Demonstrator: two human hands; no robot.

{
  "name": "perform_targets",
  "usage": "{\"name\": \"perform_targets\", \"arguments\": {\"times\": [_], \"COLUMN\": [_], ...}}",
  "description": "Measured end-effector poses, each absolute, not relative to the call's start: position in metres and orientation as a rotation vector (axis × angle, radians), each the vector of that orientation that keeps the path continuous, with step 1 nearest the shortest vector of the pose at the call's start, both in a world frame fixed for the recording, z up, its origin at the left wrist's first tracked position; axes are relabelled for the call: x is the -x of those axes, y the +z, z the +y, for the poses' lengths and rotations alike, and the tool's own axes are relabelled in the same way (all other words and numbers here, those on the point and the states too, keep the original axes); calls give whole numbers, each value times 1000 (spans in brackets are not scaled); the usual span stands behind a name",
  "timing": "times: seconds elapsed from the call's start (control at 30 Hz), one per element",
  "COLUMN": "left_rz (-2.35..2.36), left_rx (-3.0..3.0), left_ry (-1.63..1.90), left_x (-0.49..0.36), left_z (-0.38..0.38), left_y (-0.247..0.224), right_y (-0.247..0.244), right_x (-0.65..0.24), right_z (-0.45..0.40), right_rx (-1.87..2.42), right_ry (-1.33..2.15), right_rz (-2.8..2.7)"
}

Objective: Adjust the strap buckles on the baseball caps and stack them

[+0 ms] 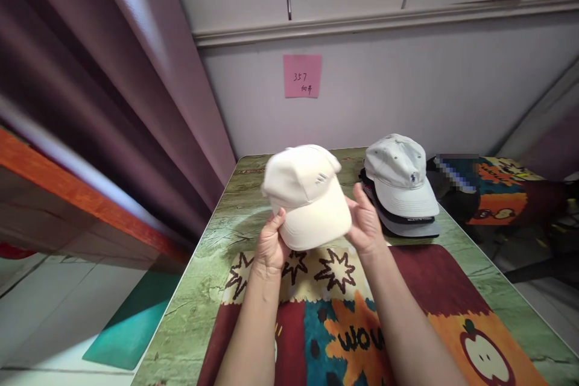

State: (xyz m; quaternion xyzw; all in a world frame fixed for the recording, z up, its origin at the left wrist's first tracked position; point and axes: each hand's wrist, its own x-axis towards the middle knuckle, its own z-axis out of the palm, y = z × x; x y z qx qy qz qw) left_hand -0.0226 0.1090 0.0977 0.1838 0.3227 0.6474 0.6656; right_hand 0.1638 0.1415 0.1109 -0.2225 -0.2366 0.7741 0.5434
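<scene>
A cream baseball cap (pixel 302 193) with a small striped logo is held up above the table, its brim toward me and tilted down to the right. My left hand (pixel 272 241) grips the left side of the brim, thumb on top and fingers underneath. Beside the brim's right edge is my right hand (pixel 365 222), thumb raised and apart; its other fingers are partly hidden behind the brim. Just right of that hand sits a stack of caps, with a pale grey cap (pixel 400 172) on top and a darker cap with a grey brim (pixel 409 226) below.
A colourful patterned mat (pixel 452 277) lies on the green wood-look table (pixel 181 325). Behind stands a white wall with a pink note (pixel 302 76). A purple curtain (pixel 149 72) hangs at the left. Another person (pixel 452 190), partly blurred out, is beyond the table's right edge.
</scene>
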Motion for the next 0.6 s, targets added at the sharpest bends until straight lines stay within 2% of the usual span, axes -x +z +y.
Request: {"name": "perform_targets", "arguments": {"times": [0.13, 0.33, 0.47, 0.6], "left_rz": [756, 737, 696, 1037], "left_rx": [-392, -542, -757, -832], "left_ry": [1684, 1708, 1455, 1142], "left_x": [25, 17, 12, 12], "left_z": [116, 112, 109, 112], "left_y": [99, 112, 112, 97], "right_y": [122, 133, 148, 156], "right_x": [-135, -131, -157, -200], "right_z": [124, 117, 119, 126], "right_rx": [629, 639, 693, 764], "right_ry": [1860, 1549, 1224, 886], "right_rz": [-683, -992, -1029, -871]}}
